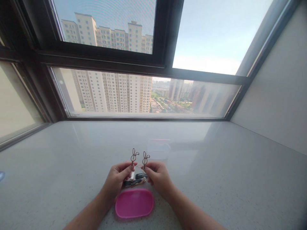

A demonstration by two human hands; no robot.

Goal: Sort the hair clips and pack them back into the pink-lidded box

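Observation:
My left hand [117, 179] pinches a small brown rabbit-shaped hair clip [134, 156] and holds it upright. In the same way my right hand [157, 175] pinches a second, matching rabbit clip [145, 158] beside the first. The two clips stand close together, just apart. Below and between my hands several dark hair clips [135, 181] lie on the pale stone sill. A pink oval lid [134, 203] rests flat on the sill just in front of my wrists. A clear plastic box [158, 150] stands right behind the raised clips.
The grey speckled sill [216, 166] runs wide to both sides. A dark-framed window [144, 67] closes off the far edge, with tall buildings outside. A pale wall [275, 95] borders the right side.

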